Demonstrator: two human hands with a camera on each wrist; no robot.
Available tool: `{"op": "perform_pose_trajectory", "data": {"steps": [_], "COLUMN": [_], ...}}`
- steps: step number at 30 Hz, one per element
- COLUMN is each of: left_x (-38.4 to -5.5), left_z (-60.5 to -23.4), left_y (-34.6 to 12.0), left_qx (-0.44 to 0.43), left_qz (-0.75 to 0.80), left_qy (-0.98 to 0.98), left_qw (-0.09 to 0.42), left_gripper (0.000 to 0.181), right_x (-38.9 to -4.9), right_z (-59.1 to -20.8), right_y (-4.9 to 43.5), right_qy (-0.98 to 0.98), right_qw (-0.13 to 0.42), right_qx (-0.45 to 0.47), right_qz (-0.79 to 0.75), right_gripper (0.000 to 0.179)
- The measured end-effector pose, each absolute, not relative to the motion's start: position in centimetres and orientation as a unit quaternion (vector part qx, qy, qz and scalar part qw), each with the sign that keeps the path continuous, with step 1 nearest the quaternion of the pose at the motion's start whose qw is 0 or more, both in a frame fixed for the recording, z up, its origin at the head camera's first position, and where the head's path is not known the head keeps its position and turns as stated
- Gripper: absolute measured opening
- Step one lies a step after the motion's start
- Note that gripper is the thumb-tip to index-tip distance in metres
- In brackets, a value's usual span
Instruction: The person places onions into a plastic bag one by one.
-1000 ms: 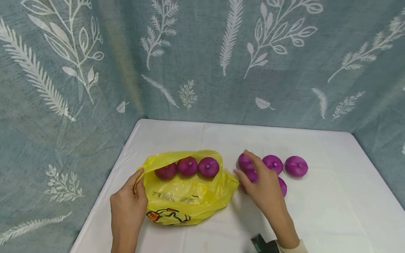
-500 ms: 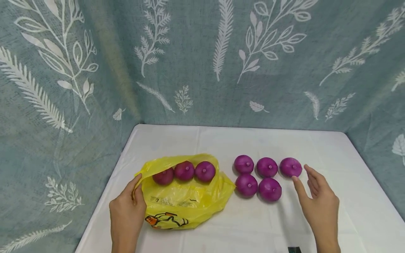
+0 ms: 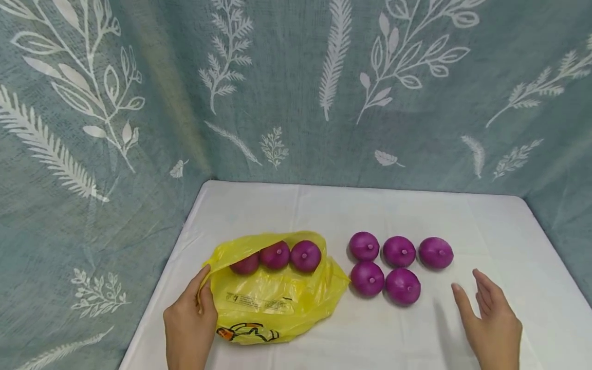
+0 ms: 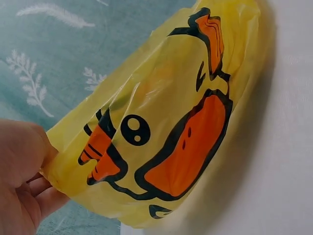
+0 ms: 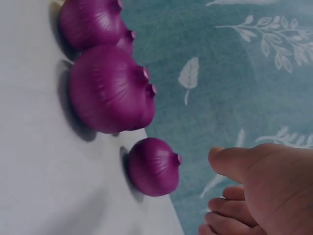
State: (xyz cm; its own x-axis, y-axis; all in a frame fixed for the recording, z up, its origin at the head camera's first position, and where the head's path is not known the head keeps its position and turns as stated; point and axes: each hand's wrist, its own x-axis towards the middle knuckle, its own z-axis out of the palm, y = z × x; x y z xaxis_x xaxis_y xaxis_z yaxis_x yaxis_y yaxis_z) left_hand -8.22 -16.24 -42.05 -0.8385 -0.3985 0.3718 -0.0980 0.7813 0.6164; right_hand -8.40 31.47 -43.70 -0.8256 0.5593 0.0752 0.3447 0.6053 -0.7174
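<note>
My left hand (image 3: 190, 318) pinches the left edge of a yellow plastic bag (image 3: 273, 321), holding its mouth open. In the left wrist view the bag's outside shows a printed cartoon face in orange and black (image 4: 186, 147). Inside the mouth three purple onions sit in a row, the rightmost onion (image 3: 306, 256) fully seen and the leftmost partly hidden by the bag. Several more onions (image 3: 403, 286) stand in two rows just right of the bag. My right hand (image 3: 495, 321) hovers to the right of them, holding nothing, thumb and index finger apart; the nearest onion in the head view is the back-right one (image 3: 436, 253).
A white cloth (image 3: 444, 210) covers the table. Behind it and along both sides hangs a blue-green curtain (image 3: 296, 92) with white leaf prints. The bag's pointed right corner reaches the front-left onion (image 3: 367, 278).
My right hand has moved from over the onions on the table out to the right and back toward me, holding nothing. The left hand keeps its pinch on the bag. The onions stay put.
</note>
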Motion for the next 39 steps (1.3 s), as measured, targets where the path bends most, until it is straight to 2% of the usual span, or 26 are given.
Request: {"op": "perform_pose_trajectory", "data": {"steps": [5,9,16,25,34,39], "left_x": [-8.0,-8.0,-8.8,-7.4,-7.8,-7.3], "left_z": [-41.7,-40.8,-40.4,-41.8,-42.1,-42.2], "left_y": [-16.4,-16.8,-17.3,-17.6,-17.2,-17.3], "left_qx": [0.131,0.12,0.086,0.094,0.095,0.108], "left_qz": [-0.312,-0.316,-0.327,-0.343,-0.341,-0.339], "left_qy": [-0.912,-0.913,-0.91,-0.902,-0.901,-0.901], "left_qw": [0.233,0.23,0.241,0.246,0.252,0.247], "left_gripper": [0.037,0.036,0.035,0.037,0.036,0.037], "right_x": [-9.9,-10.5,-10.8,-8.8,-9.3,-10.2], "right_z": [-42.7,-41.8,-41.5,-43.8,-44.5,-45.7], "right_y": [31.4,31.2,30.4,29.4,29.5,29.3], "right_qy": [-0.888,-0.895,-0.889,-0.882,-0.882,-0.892], "right_qw": [0.156,0.137,0.161,0.156,0.156,0.156], "right_qx": [-0.231,-0.223,-0.222,-0.237,-0.235,-0.2], "right_qz": [0.367,0.361,0.366,0.376,0.379,0.374], "right_gripper": [0.066,0.068,0.071,0.072,0.073,0.076]}}
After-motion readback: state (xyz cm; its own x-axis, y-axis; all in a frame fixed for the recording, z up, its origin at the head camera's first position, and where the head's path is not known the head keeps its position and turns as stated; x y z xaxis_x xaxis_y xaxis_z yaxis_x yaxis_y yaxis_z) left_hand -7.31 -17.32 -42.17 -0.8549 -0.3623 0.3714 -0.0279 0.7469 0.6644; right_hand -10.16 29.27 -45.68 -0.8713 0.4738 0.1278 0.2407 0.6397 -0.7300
